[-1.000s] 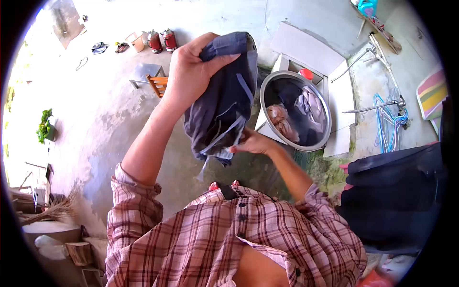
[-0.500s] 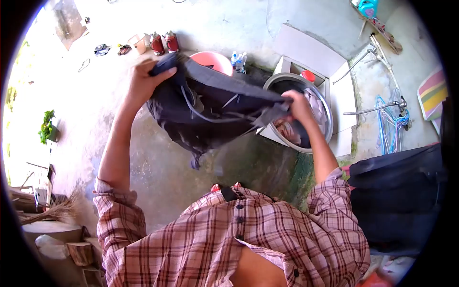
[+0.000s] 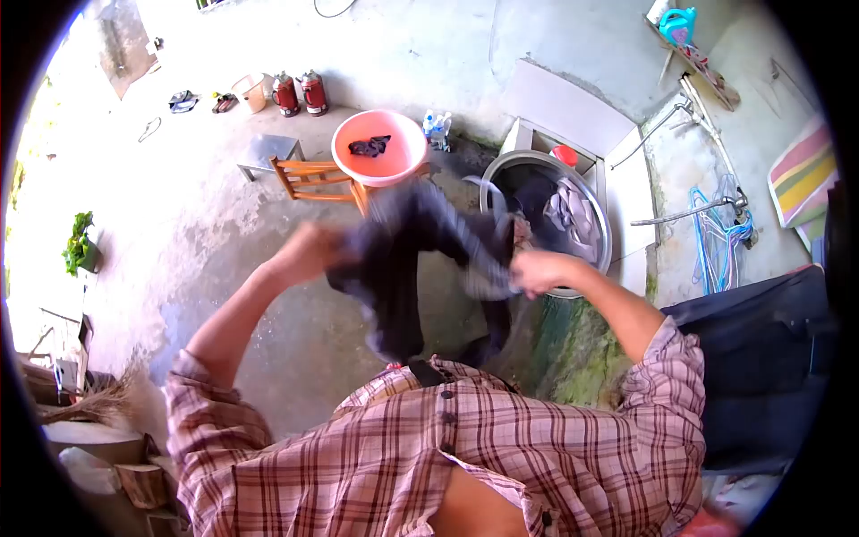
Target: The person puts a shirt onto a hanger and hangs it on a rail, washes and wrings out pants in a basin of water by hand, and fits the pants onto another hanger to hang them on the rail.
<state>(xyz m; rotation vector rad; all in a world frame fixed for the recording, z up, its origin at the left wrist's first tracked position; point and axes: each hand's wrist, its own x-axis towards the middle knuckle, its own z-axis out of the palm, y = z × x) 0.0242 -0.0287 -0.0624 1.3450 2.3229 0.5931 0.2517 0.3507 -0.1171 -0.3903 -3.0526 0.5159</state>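
A pair of dark pants (image 3: 389, 291), blurred by motion, hangs between my two hands, with its legs dangling over the floor. My left hand (image 3: 309, 251), also smeared, is closed on one side of the cloth. On the other side, my right hand (image 3: 541, 271) grips the pants in front of a large metal tub (image 3: 607, 234). Inside that tub lie a light grey cloth (image 3: 573, 215) and other dark laundry. Farther off, a pink basin (image 3: 416, 161) holds a small dark cloth (image 3: 369, 146).
A wooden chair (image 3: 313, 185) and a grey stool (image 3: 270, 152) stand by the basin. Red thermoses (image 3: 313, 94) line the wall. Taps (image 3: 689, 208) with blue hangers (image 3: 716, 255) project at right, above a dark cloth-like sheet (image 3: 752, 358). Green moss (image 3: 586, 349) grows on the floor.
Both hands have come lower and nearer my body with the pants, which now hang down with separate legs. The pink basin, chair and stool have come into fuller view.
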